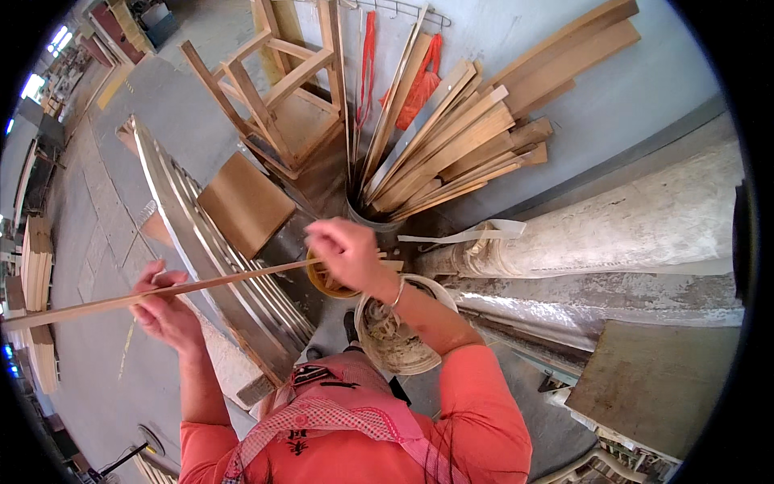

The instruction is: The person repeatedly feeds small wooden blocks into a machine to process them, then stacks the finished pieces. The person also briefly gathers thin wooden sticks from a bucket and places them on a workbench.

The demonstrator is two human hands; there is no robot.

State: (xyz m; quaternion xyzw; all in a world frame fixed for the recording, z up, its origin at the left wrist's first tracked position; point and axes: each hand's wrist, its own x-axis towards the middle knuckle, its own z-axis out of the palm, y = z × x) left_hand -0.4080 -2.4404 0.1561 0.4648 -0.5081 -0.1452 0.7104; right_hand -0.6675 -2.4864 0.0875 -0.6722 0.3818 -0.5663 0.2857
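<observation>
A long, thin wooden strip crosses in front of me, slanting up from the left edge towards the middle. My left hand supports it partway along, thumb and fingers around it. The strip's right end reaches my right hand, whose fingers are curled closed there; the hand is slightly blurred and hides the very end. Under my right hand stands a yellow bucket with short wood pieces. Closer to me, below my right forearm, is a dirty white bucket.
Stacked long boards stand to my left, beside a brown panel. Ahead, wooden slats lean out of a bin by the wall, near an upturned wooden stool frame. Large whitish rolls lie at right.
</observation>
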